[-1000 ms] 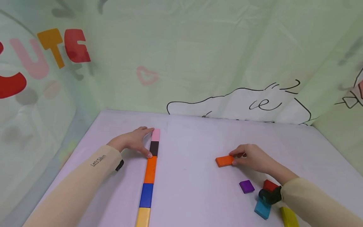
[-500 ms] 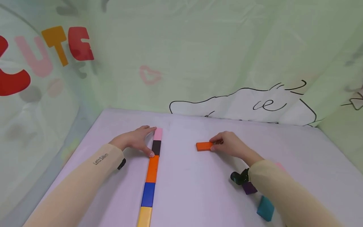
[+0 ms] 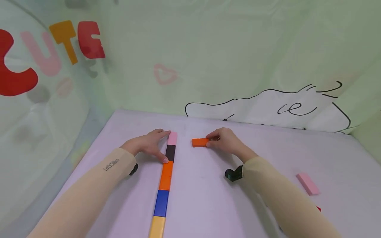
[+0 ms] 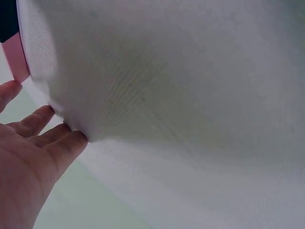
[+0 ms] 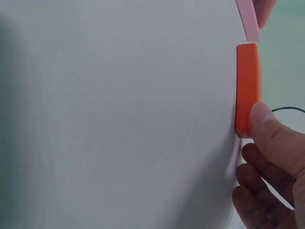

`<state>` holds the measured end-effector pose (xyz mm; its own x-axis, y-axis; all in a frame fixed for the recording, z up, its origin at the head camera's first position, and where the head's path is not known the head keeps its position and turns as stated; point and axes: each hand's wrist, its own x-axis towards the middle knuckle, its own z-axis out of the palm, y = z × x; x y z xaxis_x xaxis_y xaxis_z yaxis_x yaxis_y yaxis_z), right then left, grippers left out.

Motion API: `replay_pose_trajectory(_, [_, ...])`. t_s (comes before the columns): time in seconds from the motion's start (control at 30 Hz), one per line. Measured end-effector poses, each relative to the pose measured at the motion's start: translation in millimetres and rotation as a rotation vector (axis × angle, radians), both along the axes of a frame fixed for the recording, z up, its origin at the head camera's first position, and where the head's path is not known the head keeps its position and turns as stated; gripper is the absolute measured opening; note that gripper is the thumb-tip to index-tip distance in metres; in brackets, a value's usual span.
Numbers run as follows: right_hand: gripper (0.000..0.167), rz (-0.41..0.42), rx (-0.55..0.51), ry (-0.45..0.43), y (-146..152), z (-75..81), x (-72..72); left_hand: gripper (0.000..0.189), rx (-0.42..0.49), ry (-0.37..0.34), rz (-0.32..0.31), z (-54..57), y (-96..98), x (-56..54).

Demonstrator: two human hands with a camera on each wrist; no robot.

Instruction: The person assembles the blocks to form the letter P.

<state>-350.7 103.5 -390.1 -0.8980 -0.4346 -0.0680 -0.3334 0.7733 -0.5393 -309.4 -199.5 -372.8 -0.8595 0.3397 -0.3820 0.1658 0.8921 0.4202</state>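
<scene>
Currently, one orange block (image 3: 198, 142) is pinched by the right hand (image 3: 225, 141) near the far end of one row of five visible blocks (image 3: 166, 177), touched by the left hand (image 3: 147, 144), fingers spread.

From your head, the table (image 3: 202, 198) looks bright, with soft grey shadows beside your left sleeve (image 3: 86, 191) and right sleeve (image 3: 285, 195). Both wrist pictures look dimmer. A blurry shadow spreads by your right hand (image 3: 227, 141), and the table's edge looks bent.
</scene>
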Motion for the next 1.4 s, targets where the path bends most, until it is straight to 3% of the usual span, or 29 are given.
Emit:
replay_pose_trajectory(0.47, [0.035,0.015,-0.033,-0.004,-27,7.9,-12.7,0.106,-0.007,-0.006,-0.004,7.8,7.8,1.5])
replay_pose_trajectory(1.4, [0.035,0.052,-0.055,-0.023,-49,-4.3,-22.3,0.108,-0.025,-0.021,0.032,-0.1,0.3,-1.0])
